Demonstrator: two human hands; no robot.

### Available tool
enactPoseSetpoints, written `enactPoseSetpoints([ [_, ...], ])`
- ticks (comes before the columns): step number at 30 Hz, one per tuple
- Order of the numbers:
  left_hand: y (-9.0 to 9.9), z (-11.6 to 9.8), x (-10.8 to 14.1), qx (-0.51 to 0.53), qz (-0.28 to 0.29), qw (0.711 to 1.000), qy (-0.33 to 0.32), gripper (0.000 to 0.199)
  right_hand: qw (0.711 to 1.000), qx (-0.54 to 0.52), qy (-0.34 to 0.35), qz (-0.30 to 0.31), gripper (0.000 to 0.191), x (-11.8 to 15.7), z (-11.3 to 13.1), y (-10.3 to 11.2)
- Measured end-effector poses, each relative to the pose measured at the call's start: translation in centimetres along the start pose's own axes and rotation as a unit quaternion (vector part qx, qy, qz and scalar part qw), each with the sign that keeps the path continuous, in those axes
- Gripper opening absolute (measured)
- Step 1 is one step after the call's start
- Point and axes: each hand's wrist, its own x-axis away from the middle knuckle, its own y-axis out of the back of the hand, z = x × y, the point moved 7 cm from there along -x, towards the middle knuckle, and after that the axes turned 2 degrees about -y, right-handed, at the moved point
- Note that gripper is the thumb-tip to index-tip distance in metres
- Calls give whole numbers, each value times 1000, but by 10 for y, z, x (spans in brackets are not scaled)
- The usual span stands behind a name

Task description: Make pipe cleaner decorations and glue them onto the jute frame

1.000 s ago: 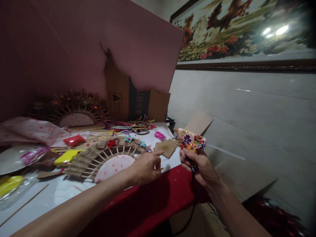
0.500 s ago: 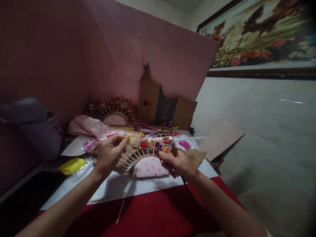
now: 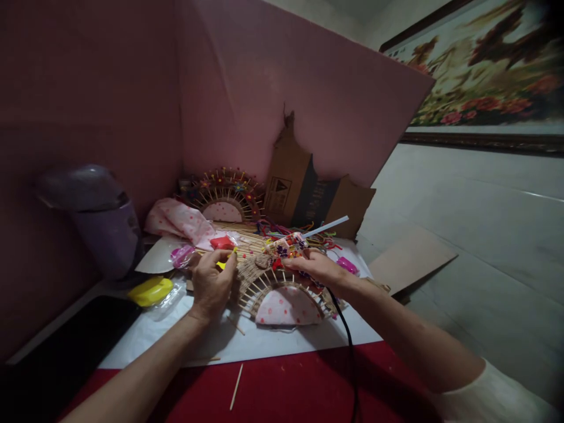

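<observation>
A small yellow piece (image 3: pixel 235 250) is pinched between the thumb and fingertips of my left hand (image 3: pixel 212 285), its exact kind too small to tell. My right hand (image 3: pixel 324 267) is closed around a flower-patterned hot glue gun (image 3: pixel 285 245). A pale glue stick (image 3: pixel 326 227) sticks out of the gun towards the upper right, and a black cord (image 3: pixel 349 341) hangs below. Under the gun lies a half-round, fan-shaped craft (image 3: pixel 288 305) with a dotted pink cloth centre, thin stick spokes and a twine band. My right hand and the gun hide part of its far right side.
A similar finished-looking fan craft (image 3: pixel 222 210) stands behind, beside torn cardboard (image 3: pixel 288 185). Yellow clay packet (image 3: pixel 151 292), red packet (image 3: pixel 222 242), pink packet (image 3: pixel 348 265) and dotted cloth (image 3: pixel 176 220) lie around. A loose stick (image 3: pixel 237 386) rests on the red cloth (image 3: pixel 273 382).
The view has shifted left, so things appear further right. The glue gun has tilted, its glue stick now pointing up to the right. My left hand still pinches the yellow piece.
</observation>
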Motion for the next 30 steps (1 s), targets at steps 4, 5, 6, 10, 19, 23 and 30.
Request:
enactPoseSetpoints([
  [4,2,-3,1,-7,-22,999,-42,11,999,37,-10,5,28,-5,6,2],
  [5,2,-2,1,-7,-23,999,-41,11,999,46,-11,7,28,-6,7,2],
  [6,2,0,1,-7,-24,999,-39,11,998,55,-13,10,28,-7,8,1],
  [10,0,3,2,-10,-25,999,-35,12,997,74,-28,23,28,-12,7,-3],
  [19,3,-4,2,-20,-33,998,-46,10,992,117,-48,26,28,-20,8,-12],
  [23,4,-5,2,-20,-32,998,-46,10,991,125,-42,20,28,-24,8,-12],
  [30,2,-2,2,-16,-31,998,-49,10,990,135,-23,9,29,-30,6,-12],
])
